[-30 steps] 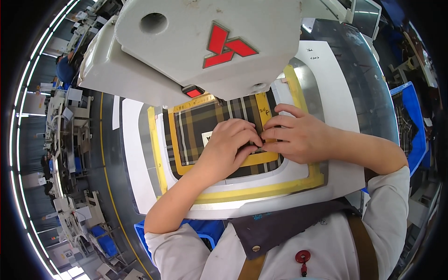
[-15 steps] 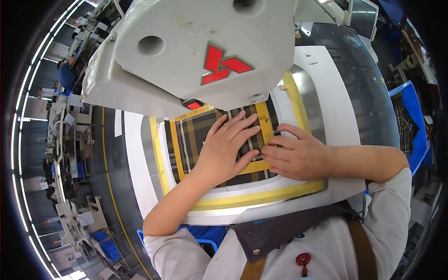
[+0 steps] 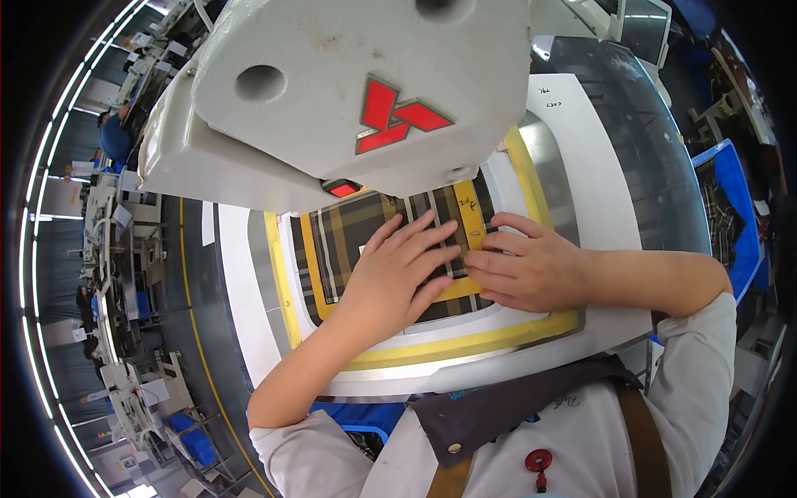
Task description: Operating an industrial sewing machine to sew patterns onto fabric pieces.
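Note:
A piece of dark plaid fabric (image 3: 334,234) with white and brown stripes lies flat beneath a flat yellow frame (image 3: 471,217). My left hand (image 3: 390,278) is open, fingers spread over the fabric inside the frame; whether its palm presses down or hovers is hard to tell. Along the frame's right side rests my right hand (image 3: 531,264), open, its fingertips on the yellow strip and its fingers slightly bent. Just beyond both hands stands the pale head of a large sewing machine (image 3: 332,108), which hides the far part of the frame.
Yellow tape (image 3: 465,347) edges the white opening around the fabric. White sheets (image 3: 602,191) cover parts of the dark worktable (image 3: 664,183). A blue bin (image 3: 743,207) with plaid cloth stands at the right, another blue bin (image 3: 353,415) below the table edge. Workstations line the left.
My left hand has drawn back slightly toward me, uncovering more fabric near the machine head. The right hand stays at the frame's right side, almost unmoved.

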Demonstrator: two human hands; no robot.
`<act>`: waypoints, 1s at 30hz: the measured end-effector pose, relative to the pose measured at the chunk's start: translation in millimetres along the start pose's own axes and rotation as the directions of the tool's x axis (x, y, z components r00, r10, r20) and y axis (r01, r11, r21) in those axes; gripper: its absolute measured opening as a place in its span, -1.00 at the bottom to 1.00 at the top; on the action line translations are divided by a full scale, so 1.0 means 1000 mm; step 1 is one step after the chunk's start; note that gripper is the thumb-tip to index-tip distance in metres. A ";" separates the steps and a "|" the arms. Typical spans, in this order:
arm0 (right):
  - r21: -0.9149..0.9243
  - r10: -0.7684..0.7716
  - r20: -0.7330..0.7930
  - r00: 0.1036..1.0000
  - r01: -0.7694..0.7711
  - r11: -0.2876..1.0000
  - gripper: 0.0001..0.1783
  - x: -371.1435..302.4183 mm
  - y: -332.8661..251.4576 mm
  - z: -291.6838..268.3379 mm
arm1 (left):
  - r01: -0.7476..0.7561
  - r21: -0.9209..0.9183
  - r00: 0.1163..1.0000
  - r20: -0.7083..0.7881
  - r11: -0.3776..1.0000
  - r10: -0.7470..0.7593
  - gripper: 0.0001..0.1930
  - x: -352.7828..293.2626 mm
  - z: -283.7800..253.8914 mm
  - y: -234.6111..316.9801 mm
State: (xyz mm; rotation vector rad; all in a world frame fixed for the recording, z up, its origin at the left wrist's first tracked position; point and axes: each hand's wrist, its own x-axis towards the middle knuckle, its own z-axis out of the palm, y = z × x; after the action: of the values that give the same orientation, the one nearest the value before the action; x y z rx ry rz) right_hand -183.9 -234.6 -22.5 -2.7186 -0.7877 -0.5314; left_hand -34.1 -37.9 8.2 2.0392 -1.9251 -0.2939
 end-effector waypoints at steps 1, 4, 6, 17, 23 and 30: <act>-0.003 -0.001 -0.018 1.000 0.001 1.000 -0.71 0.000 0.000 0.000 | -0.002 -0.001 1.000 0.001 1.000 0.002 -0.57 -0.005 0.000 0.001; 0.009 -0.002 -0.036 0.999 0.002 1.000 -0.74 0.000 0.003 0.000 | 0.014 -0.064 1.000 0.023 0.998 -0.012 -0.54 -0.019 0.005 0.009; 0.024 -0.003 -0.034 0.999 0.004 1.000 -0.74 0.001 0.004 0.001 | 0.015 -0.059 1.000 0.010 0.998 -0.014 -0.55 -0.019 0.008 0.008; 0.063 0.011 -0.043 0.999 -0.008 0.998 -0.65 0.008 0.036 0.002 | 0.032 -0.060 0.998 -0.055 0.998 -0.035 -0.55 0.001 0.004 -0.008; 0.094 0.035 -0.045 0.998 -0.031 0.995 -0.72 0.014 0.054 -0.006 | 0.043 -0.042 0.995 -0.089 0.998 -0.046 -0.56 0.014 -0.001 -0.018; 0.052 0.069 -0.130 0.989 -0.063 0.997 -0.75 0.015 0.067 -0.005 | 0.089 -0.032 0.992 -0.088 0.995 -0.092 -0.55 0.027 -0.007 -0.028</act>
State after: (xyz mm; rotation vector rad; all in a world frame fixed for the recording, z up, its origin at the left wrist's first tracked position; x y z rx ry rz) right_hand -136.4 -284.4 -21.7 -2.6240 -0.6654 -0.6610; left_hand -3.2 -63.0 6.6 2.0884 -1.7696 -0.2451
